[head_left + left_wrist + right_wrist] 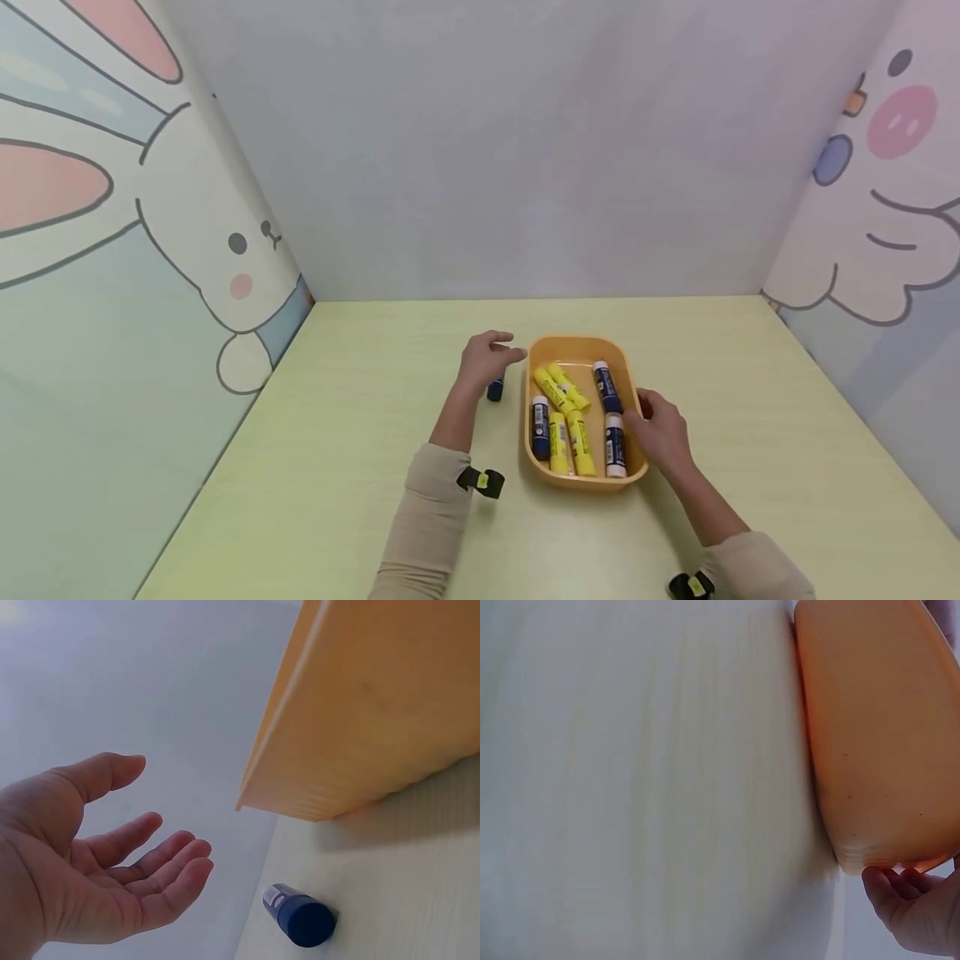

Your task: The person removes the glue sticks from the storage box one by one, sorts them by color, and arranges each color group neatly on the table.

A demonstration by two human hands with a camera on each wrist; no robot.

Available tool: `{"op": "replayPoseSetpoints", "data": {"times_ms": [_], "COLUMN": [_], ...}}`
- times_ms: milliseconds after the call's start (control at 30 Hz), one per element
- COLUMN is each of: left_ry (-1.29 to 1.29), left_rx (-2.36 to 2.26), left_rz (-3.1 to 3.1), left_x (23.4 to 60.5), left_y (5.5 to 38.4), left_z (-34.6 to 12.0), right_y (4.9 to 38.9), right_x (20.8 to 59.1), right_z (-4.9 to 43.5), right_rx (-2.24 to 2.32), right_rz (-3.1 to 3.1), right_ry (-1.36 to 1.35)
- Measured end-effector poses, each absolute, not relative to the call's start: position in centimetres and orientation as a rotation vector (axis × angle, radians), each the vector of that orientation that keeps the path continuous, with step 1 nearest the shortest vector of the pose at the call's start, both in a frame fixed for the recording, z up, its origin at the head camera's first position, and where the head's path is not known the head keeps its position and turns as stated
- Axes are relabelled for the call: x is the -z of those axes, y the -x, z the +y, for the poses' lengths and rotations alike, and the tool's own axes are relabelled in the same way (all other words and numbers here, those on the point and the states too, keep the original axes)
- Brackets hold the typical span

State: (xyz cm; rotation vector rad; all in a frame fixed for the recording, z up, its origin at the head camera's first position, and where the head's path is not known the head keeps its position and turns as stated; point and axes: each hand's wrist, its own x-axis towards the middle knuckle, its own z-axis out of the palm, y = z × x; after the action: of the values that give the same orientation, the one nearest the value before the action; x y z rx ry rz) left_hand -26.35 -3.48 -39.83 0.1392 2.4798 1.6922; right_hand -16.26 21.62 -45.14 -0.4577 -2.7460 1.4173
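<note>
My left hand (483,360) hovers just left of an orange-yellow plastic basket (577,482), fingers loosely bent and holding nothing. Below it, partly covered in the head view, a dark blue glue stick (495,390) is on the table; the left wrist view shows this glue stick (300,919) apart from the fingers. At the basket's right side, my right hand (663,429) grips the rim, and its fingertips touch the wall in the right wrist view. Inside the basket lie several yellow glue sticks (581,443) and three dark blue ones with white ends (615,446).
A pale yellow-green table (360,433) extends around the basket. At its back rises a plain grey wall (525,167). Panels with a cartoon rabbit (202,208) and a cartoon pig (862,242) flank the left and right sides.
</note>
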Motion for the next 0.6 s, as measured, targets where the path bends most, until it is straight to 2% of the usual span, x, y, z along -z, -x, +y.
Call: {"op": "replayPoseSetpoints", "data": {"times_ms": [333, 600], "left_ry": [-0.265, -0.258], "left_rx": [-1.787, -1.794], "left_rz": [2.347, 2.293], "left_x": [37.9, 37.5], "left_y": [24.9, 24.9], "left_z": [-1.6, 0.0], "right_y": [16.4, 16.4], "right_x": [45.0, 45.2], "right_z": [22.0, 21.9], "right_rx": [-1.331, -1.380], "right_rz": [-2.736, -2.742], "right_ry": [0.441, 0.419]}}
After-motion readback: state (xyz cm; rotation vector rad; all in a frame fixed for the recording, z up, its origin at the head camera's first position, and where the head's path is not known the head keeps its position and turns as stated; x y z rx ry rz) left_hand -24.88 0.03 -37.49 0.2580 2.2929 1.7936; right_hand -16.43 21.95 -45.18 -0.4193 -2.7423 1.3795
